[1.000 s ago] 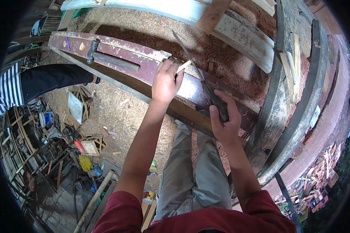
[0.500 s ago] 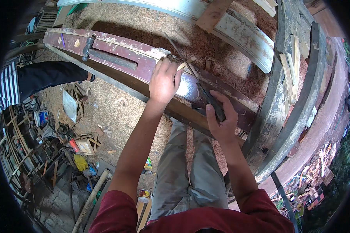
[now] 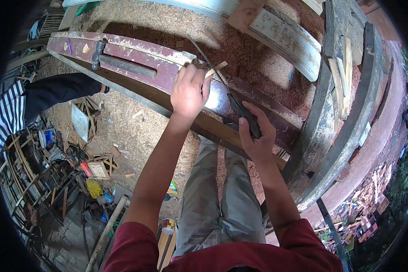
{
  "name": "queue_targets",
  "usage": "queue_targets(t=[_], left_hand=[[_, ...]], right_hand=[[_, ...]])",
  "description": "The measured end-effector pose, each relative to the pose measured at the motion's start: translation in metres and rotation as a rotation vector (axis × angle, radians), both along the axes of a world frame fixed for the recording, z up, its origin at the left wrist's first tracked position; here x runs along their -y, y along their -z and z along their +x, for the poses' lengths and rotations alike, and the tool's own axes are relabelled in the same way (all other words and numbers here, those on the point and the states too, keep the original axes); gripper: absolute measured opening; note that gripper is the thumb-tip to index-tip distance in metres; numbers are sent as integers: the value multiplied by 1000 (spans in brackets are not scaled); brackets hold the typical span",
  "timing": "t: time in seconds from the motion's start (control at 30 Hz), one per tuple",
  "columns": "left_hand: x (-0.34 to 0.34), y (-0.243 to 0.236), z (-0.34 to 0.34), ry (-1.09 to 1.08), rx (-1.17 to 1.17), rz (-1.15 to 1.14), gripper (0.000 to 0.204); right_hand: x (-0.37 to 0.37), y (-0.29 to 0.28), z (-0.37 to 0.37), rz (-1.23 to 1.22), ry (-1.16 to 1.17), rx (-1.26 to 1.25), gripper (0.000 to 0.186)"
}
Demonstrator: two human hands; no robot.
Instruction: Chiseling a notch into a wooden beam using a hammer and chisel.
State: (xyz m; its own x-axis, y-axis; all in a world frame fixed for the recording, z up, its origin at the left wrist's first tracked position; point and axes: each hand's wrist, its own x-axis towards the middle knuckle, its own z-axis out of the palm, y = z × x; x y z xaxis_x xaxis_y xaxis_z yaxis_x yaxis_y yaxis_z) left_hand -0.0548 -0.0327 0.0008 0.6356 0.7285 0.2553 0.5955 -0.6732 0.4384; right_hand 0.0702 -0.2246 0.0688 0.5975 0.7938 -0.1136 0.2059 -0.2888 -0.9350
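In my right hand (image 3: pixel 259 133) is a handsaw (image 3: pixel 240 109), its dark handle gripped and its long thin blade seen nearly edge-on, pointing away to the upper left. The blade crosses a small pale wood strip (image 3: pixel 219 67) near its outer end. My left hand (image 3: pixel 189 92) is closed on the other end of that strip, resting on a maroon-painted wooden beam (image 3: pixel 167 68). Its fingertips are partly hidden. A hammer (image 3: pixel 127 65) with a wooden handle lies on the beam to the left of my hand.
Heavy curved timbers (image 3: pixel 324 97) stand at the right, with thin wood sticks (image 3: pixel 341 79) on them. White-painted boards (image 3: pixel 288 41) lie at the far side. A person's dark-clad leg (image 3: pixel 61 90) is at the left. Scrap wood (image 3: pixel 99 167) litters the sawdust-covered ground.
Both hands stay in nearly the same place, still holding the strip and the saw. The saw has shifted slightly up and left; the whole view has also moved a little.
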Motion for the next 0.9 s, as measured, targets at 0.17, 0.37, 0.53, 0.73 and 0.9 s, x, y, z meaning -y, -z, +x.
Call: queue_targets(t=[0.17,0.37,0.53,0.73,0.9], left_hand=[[0,-1,0,3,2,5,18],[-3,-2,0,8,5,-22,18],[-1,-1,1,11,1,-10,18],[-1,0,2,8,-14,-11,19],[-3,0,1,18,-27,-27,19]], right_hand=[[2,6,1,67,1,87,39],[2,7,3,44,-5,54,39],[1,1,4,0,-7,8,37],[-1,5,1,52,-4,54,37],[-1,8,5,40,-2,43,38]])
